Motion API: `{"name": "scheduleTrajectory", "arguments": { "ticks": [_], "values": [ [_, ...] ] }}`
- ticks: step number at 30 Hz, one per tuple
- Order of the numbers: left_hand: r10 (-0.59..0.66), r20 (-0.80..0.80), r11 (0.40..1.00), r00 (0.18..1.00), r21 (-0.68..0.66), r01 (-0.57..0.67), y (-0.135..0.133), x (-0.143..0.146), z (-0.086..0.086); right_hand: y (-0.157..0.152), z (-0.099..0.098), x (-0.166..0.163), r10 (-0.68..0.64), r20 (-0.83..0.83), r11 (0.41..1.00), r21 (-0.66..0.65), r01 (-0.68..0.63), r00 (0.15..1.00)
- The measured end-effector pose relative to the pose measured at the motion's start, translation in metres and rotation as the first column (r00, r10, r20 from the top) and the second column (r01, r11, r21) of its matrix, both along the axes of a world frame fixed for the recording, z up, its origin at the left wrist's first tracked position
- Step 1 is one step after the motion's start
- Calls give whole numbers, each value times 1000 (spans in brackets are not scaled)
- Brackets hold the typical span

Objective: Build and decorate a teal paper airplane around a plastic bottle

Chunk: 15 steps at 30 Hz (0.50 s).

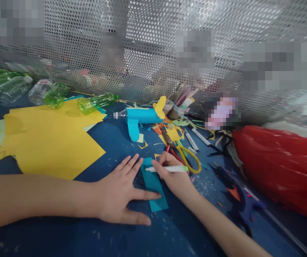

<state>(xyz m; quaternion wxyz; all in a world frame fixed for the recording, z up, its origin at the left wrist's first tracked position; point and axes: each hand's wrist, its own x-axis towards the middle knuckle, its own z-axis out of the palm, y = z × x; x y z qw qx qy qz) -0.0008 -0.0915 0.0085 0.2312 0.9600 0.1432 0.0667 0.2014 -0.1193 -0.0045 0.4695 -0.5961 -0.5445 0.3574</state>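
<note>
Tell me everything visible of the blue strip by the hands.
The blue strip is long, narrow and straight-edged, apparently paper or card. It lies flat on the dark blue table, far end angled left. The left hand lays its index finger across the near part; the marker in the right hand has its tip at the far part, touching or just above. Any marks are indistinct.

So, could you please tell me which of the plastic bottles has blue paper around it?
The bottle beyond the left hand, with a yellow piece at its right end; the other bottles, further left, show bare plastic.
</note>
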Motion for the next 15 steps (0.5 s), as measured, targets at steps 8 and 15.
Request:
{"name": "scheduleTrajectory", "arguments": {
  "ticks": [8, 15],
  "values": [
    [2, -5, 1000, 1000, 17, -2, 0, 0, 0, 2, -10, 3, -21, 50, 998, 60, 18, 999],
    [0, 3, 1000, 1000, 21, 0, 0, 0, -1, 1, -12, 3, -71, 123, 995, 80, 61, 990]
  ]
}}
